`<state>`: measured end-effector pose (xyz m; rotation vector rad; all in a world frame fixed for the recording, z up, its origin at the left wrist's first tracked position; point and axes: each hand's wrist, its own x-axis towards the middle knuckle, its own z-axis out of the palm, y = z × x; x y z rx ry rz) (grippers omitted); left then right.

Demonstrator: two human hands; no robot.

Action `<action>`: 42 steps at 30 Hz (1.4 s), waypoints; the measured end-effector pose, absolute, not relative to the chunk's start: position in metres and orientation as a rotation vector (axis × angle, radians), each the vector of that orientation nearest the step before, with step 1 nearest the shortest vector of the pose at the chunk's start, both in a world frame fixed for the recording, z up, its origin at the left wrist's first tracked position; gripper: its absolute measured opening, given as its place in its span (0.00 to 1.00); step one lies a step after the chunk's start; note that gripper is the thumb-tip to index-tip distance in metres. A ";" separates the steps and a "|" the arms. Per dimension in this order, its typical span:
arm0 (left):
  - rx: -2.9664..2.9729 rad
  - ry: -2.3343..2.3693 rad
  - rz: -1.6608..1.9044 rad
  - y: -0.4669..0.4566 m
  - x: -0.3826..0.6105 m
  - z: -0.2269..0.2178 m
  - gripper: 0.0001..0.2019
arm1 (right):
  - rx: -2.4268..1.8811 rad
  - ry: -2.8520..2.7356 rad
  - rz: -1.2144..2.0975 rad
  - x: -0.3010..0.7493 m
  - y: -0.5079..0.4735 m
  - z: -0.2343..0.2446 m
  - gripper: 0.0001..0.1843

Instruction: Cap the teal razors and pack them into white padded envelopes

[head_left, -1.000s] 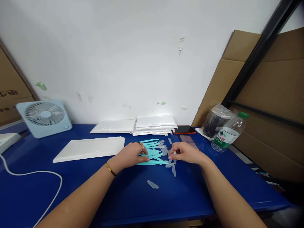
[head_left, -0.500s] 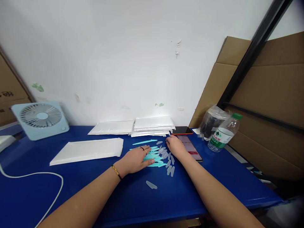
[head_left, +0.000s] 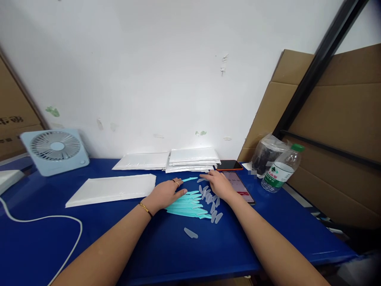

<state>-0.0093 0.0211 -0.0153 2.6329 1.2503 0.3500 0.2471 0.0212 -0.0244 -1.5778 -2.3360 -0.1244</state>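
Observation:
A heap of thin turquoise plastic sticks (head_left: 186, 206) lies on the blue table (head_left: 166, 250), with several small translucent caps (head_left: 212, 200) scattered at its right. My left hand (head_left: 166, 192) rests flat at the heap's far left edge, fingers stretched out, rings on two fingers and a gold bracelet at the wrist. My right hand (head_left: 218, 183) lies over the caps at the heap's far right, fingers extended toward the stack of white packets (head_left: 193, 157). One stick (head_left: 190, 179) lies apart between the hands. A single cap (head_left: 191, 233) sits alone nearer me.
A flat white packet (head_left: 111, 189) lies left, more white packets (head_left: 141, 161) by the wall. A phone (head_left: 241, 186) and a second phone (head_left: 229, 164) lie right of my hand, beside a water bottle (head_left: 281, 169) and a plastic bag (head_left: 263, 155). Fan (head_left: 55, 150), white cable (head_left: 44, 222), cardboard (head_left: 336, 131).
Both hands have slid away from me toward the wall, uncovering the turquoise sticks, which now lie nearer me than the hands. My right hand had earlier moved from the caps toward the phone.

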 end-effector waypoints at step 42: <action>2.102 1.280 0.598 0.048 -0.021 -0.026 0.10 | -1.128 -1.554 1.075 0.229 0.022 -0.023 0.14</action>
